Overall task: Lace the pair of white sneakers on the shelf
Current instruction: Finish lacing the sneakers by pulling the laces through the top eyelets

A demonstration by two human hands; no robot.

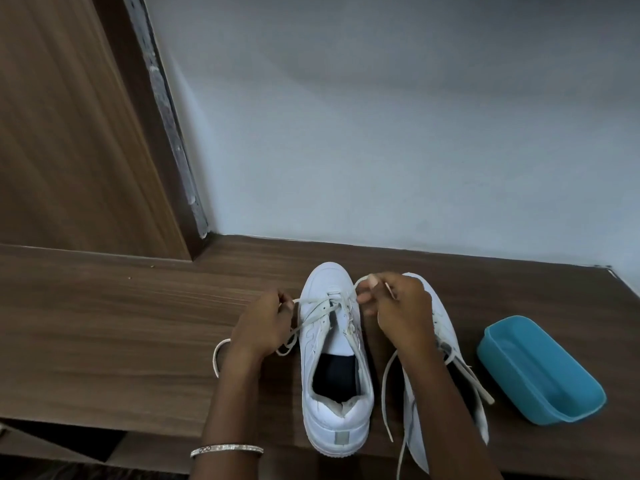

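Left grip (263,323) and right grip (401,306) pinch lace (312,301) above sneaker (334,412) on wooden shelf (121,323) by pale wall (381,133).

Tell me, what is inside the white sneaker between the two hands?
A dark insole shows through the opening of the sneaker. Toward the toe, the tongue and laces cover the rest.

No legible text, brand or number anywhere.
- Grey tab (341,438) on heel of upright white sneaker (323,289): plain, no lettering made out.
- Stitched curves (310,336) on that sneaker's left side: decoration (not letters).
- Bangle (227,450), left of sneaker's heel: 1 small looped motif, like infinity sign, too small to confirm.
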